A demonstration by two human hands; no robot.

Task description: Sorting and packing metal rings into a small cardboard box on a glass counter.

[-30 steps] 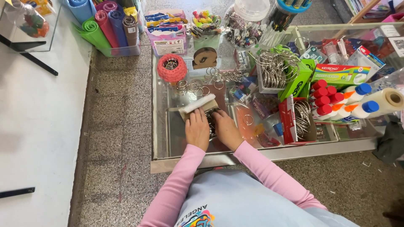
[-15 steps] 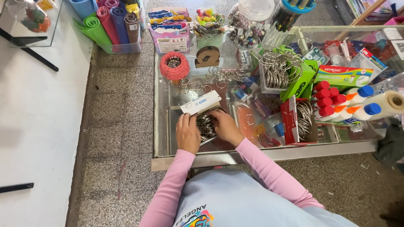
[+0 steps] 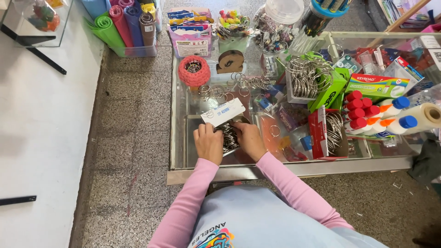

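Note:
On a glass display counter (image 3: 178,138), both my hands close around a small box of metal binder rings (image 3: 228,136). My left hand (image 3: 208,144) grips its left side. My right hand (image 3: 249,139) holds the right side, fingers touching the rings. The box's white labelled flap (image 3: 223,112) stands open just beyond my hands. Loose metal rings (image 3: 229,85) lie on the glass further back. Pink sleeves cover both my arms.
A red box of rings (image 3: 330,131) and a green box heaped with rings (image 3: 312,78) sit to the right, beside glue bottles with red and blue caps (image 3: 376,112). A crocheted red holder (image 3: 194,70), jars and coloured paper rolls (image 3: 121,23) stand behind. Tiled floor lies left.
My hands and the ring box have shifted slightly toward the counter's near edge, and the white flap has tipped further open. My right hand's fingers moved onto the rings.

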